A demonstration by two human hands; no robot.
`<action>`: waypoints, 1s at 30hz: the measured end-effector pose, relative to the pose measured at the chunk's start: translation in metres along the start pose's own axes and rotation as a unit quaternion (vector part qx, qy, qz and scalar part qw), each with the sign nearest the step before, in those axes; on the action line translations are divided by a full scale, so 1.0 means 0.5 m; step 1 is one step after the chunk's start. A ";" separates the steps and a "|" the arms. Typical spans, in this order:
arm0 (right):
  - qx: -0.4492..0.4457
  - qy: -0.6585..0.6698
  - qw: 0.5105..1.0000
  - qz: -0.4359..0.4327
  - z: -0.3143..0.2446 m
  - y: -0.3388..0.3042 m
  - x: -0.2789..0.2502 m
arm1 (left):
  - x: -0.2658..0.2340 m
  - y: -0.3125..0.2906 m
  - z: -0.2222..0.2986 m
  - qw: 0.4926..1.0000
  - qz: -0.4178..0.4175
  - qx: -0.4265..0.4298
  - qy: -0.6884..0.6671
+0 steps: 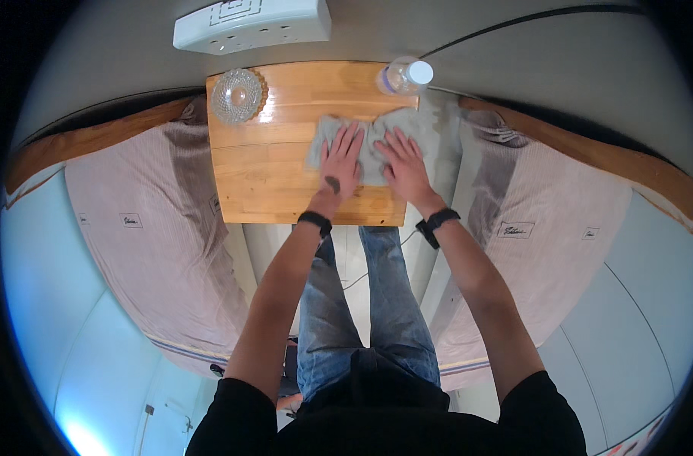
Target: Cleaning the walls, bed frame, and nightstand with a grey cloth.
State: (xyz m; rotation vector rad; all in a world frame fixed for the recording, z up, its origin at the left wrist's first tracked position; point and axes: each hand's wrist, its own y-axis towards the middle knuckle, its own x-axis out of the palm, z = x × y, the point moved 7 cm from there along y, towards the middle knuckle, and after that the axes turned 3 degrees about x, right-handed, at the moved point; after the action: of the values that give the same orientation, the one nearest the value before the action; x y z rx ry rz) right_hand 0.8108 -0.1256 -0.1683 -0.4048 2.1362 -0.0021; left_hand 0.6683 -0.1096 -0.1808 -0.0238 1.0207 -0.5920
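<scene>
- I had both hands down on the grey cloth (398, 121), which lay on the right part of the wooden table (263, 171), poking a bit past its right edge.
- My left hand (343, 159) was open and flat, fingers pressed on the cloth's left half.
- Right hand (404, 163), same deal: open, palm down, fingers spread on the right half, not gripping anything.
- Glass dish (236, 96) sat in the far left corner, well apart from my hands.
- Clear bottle (396, 78) with a white cap (420, 72) stood upright at the far right corner, just beyond the cloth.
</scene>
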 end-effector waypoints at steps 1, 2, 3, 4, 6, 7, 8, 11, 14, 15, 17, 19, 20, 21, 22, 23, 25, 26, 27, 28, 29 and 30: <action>-0.004 0.000 1.000 -0.002 0.003 0.023 -0.002 | -0.016 0.030 -0.001 1.000 0.019 0.007 0.008; 0.016 0.000 1.000 0.020 0.007 0.046 -0.008 | -0.031 0.051 0.001 0.999 0.039 0.015 0.016; 0.034 0.001 0.999 0.040 0.008 0.060 -0.008 | -0.036 0.063 -0.005 0.999 0.042 0.010 0.016; 0.041 0.000 0.998 0.047 0.000 0.068 -0.001 | -0.042 0.072 -0.011 0.999 0.049 0.005 0.009; 0.045 -0.018 0.998 0.046 -0.019 0.064 0.019 | -0.042 0.070 -0.018 0.998 0.059 -0.005 -0.002; 0.053 -0.032 0.997 0.048 -0.032 0.058 0.030 | -0.038 0.055 -0.027 0.998 0.066 -0.014 -0.011; 0.047 -0.032 0.997 0.045 -0.050 0.047 0.040 | -0.036 0.036 -0.037 0.997 0.074 -0.024 -0.019; 0.027 -0.051 0.998 -0.006 -0.103 -0.013 0.078 | -0.007 -0.065 -0.057 0.996 0.065 -0.052 -0.039; -0.006 -0.057 0.995 -0.087 -0.161 -0.075 0.125 | 0.022 -0.198 -0.082 0.995 0.040 -0.087 -0.042; -0.023 -0.048 0.992 -0.110 -0.179 -0.095 0.146 | 0.036 -0.243 -0.095 0.994 0.024 -0.094 -0.041; -0.037 -0.044 0.989 -0.136 -0.191 -0.093 0.165 | 0.039 -0.287 -0.121 0.994 0.008 -0.098 -0.045; -0.077 -0.001 0.988 -0.133 -0.216 -0.068 0.160 | 0.027 -0.308 -0.143 0.995 -0.027 -0.078 -0.060; -0.086 0.013 0.987 -0.136 -0.211 -0.043 0.158 | 0.023 -0.302 -0.159 0.994 -0.033 -0.066 -0.078; -0.086 0.015 0.987 -0.137 -0.217 -0.005 0.149 | 0.007 -0.288 -0.173 0.994 -0.034 -0.068 -0.078; -0.096 0.012 0.986 -0.139 -0.224 0.035 0.136 | -0.016 -0.264 -0.185 0.995 -0.012 -0.075 -0.065; -0.105 0.007 0.984 -0.140 -0.228 0.079 0.124 | -0.039 -0.230 -0.198 0.995 0.011 -0.081 -0.053; -0.096 -0.001 0.991 -0.094 -0.226 0.165 0.103 | -0.077 -0.155 -0.226 0.995 0.034 -0.084 -0.035; -0.086 -0.005 0.993 -0.086 -0.219 0.211 0.092 | -0.098 -0.115 -0.230 0.996 0.050 -0.070 -0.033; -0.075 -0.009 0.994 -0.077 -0.212 0.253 0.083 | -0.117 -0.078 -0.231 0.996 0.067 -0.057 -0.031; -0.076 -0.008 0.994 -0.078 -0.207 0.290 0.080 | -0.125 -0.047 -0.234 0.996 0.067 -0.058 -0.031; -0.066 -0.021 0.995 -0.065 -0.198 0.327 0.075 | -0.142 -0.018 -0.235 0.993 0.101 -0.054 -0.043; -0.058 -0.032 0.996 -0.053 -0.196 0.351 0.071 | -0.156 -0.004 -0.236 0.988 0.134 -0.051 -0.054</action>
State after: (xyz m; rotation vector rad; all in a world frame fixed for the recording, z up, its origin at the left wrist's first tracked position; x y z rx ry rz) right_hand 0.6632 0.0153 -0.1685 -0.5773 2.0566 0.0731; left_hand 0.5428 -0.0448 -0.1816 -0.0074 0.9290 -0.2903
